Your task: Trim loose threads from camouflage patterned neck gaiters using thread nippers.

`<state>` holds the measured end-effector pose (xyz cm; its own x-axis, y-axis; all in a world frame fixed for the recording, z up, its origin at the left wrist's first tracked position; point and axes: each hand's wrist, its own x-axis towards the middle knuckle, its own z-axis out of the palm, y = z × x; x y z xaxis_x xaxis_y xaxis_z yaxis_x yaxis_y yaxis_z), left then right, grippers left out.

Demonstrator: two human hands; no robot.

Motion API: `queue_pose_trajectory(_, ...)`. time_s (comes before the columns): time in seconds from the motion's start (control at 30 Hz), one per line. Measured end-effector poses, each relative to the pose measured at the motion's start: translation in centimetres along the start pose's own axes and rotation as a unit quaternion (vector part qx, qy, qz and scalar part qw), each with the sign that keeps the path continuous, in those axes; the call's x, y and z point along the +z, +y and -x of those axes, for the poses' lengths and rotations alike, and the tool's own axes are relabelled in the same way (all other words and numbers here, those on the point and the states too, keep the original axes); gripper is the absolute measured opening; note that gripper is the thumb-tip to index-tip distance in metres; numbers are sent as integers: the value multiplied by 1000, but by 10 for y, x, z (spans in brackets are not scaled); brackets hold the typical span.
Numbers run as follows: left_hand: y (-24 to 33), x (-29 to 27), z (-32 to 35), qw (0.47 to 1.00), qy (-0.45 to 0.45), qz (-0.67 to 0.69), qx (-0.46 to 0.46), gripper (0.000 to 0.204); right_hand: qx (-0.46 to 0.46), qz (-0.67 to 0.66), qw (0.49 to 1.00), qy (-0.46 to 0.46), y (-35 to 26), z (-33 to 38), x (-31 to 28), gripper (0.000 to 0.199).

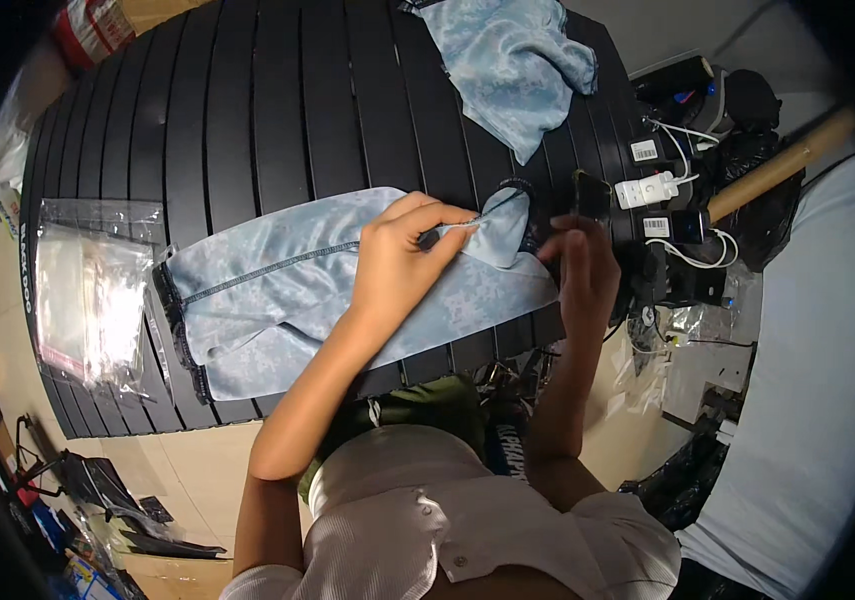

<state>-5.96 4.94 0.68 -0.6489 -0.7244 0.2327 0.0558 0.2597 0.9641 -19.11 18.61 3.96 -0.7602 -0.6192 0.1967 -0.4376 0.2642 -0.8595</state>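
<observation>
Pinching a turned-up edge of pale-blue cloth [317, 250] between the fingers of the left hand [395, 250], near the right end. At that end with the right hand [589, 275], too blurred to tell whether pinching. Lying across the slats of the black bench [232, 120], long axis left-to-right, tilting slightly away rightward, pointing dark hem leftward.

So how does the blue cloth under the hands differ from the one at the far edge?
The near cloth is spread out, mostly flat, while the far cloth lies crumpled. The left hand pinches the near cloth; no hand touches the far cloth. The near cloth shows a long dark seam; none stands out on the far cloth.
Both are pale blue and mottled, and lie on the black table.
</observation>
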Motion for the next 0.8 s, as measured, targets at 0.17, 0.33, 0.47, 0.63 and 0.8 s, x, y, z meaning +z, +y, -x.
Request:
queue_pose_trajectory(0.17,1,4,2,998,34,-32,43,14,15,103,992,-73,-36,15,13,23)
queue_pose_trajectory(0.33,5,6,3,998,41,-19,53,15,-21,104,993,-55,-34,19,30,26)
queue_pose_trajectory(0.47,4,5,4,997,54,-17,49,15,-57,155,983,-78,-37,19,34,27)
queue_pose_trajectory(0.63,5,4,5,996,63,-30,59,15,-46,155,985,-61,-39,20,30,28)
queue_pose_trajectory(0.8,4,3,5,993,60,-67,82,15,-46,181,980,-72,-42,19,27,26)
